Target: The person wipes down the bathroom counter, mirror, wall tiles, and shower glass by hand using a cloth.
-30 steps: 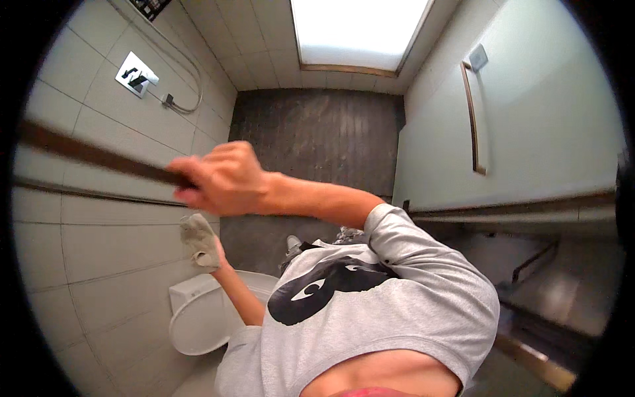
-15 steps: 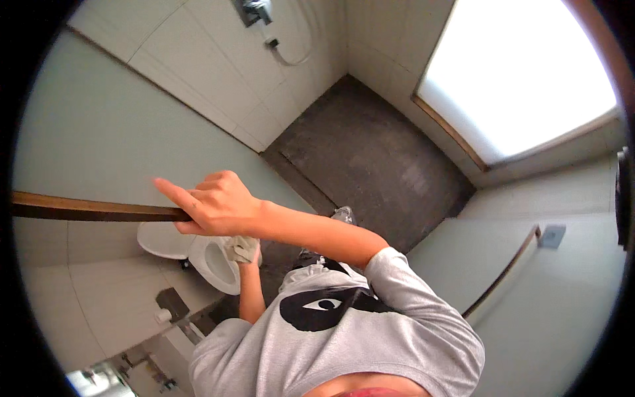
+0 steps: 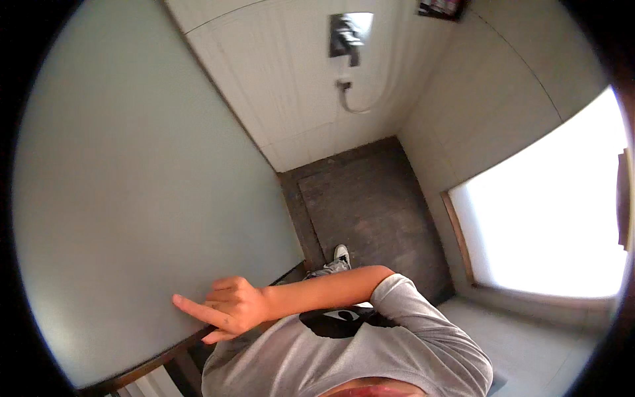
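Observation:
My right arm crosses in front of my chest to the left. My right hand (image 3: 235, 308) is at the edge of a large frosted glass panel (image 3: 132, 198), near the dark strip (image 3: 149, 367) along its near side. The index finger stretches out along the glass, the thumb lies below it, and the other fingers curl around the edge. My left hand is out of sight, hidden below or behind the panel and my body; so is the cloth it held before.
Ahead lies a dark shower floor (image 3: 364, 205), with my shoe (image 3: 341, 254) at its near side. On the tiled wall is a shower mixer (image 3: 347, 36) with a hose (image 3: 355, 109). A bright window (image 3: 542, 212) is at the right. A dark shelf (image 3: 442, 8) shows at the top.
My view has turned toward the shower. The glass panel fills more of the left side, and my right hand appears lower. The toilet and my left hand with the cloth have gone out of view.

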`<state>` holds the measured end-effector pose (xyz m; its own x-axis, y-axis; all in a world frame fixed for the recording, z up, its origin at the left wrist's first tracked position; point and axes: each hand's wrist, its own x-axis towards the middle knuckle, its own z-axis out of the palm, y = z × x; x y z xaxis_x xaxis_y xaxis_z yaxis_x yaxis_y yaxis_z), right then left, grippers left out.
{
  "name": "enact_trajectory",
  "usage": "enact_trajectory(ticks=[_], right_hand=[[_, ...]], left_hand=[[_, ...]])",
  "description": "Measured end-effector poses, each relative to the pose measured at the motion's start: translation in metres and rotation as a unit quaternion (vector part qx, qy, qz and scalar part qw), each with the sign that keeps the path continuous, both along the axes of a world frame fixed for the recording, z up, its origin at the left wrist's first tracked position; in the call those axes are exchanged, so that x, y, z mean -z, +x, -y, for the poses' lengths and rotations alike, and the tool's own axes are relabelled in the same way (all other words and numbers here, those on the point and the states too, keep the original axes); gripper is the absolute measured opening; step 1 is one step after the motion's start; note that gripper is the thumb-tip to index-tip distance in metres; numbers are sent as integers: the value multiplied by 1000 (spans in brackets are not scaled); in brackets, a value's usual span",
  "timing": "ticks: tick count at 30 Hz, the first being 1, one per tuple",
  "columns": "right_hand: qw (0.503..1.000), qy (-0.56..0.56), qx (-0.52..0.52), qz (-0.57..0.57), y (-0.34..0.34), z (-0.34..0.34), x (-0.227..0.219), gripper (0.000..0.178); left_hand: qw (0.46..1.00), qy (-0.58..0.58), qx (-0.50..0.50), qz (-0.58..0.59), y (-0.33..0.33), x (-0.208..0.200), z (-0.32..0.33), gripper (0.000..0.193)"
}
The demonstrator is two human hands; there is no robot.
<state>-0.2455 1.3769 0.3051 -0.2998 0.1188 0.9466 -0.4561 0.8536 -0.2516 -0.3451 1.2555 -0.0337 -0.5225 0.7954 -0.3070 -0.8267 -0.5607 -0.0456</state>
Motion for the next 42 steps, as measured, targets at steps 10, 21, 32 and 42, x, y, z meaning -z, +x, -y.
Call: enact_trajectory(ticks=[10, 21, 32, 42], right_hand=[[962, -25, -270, 26, -70, 31, -22, 62], [799, -41, -585, 134, -242, -28, -63, 57], [930, 0, -361, 70, -347, -222, -15, 67], [934, -73, -318, 144, -371, -223, -31, 76]], left_hand=[[924, -79, -355, -121, 11, -109, 96, 57], [516, -226, -760, -324, -9, -372, 73, 69], [253, -282, -790, -483, 8, -545, -127, 40], [-587, -660, -320, -342, -104, -773, -74, 49]])
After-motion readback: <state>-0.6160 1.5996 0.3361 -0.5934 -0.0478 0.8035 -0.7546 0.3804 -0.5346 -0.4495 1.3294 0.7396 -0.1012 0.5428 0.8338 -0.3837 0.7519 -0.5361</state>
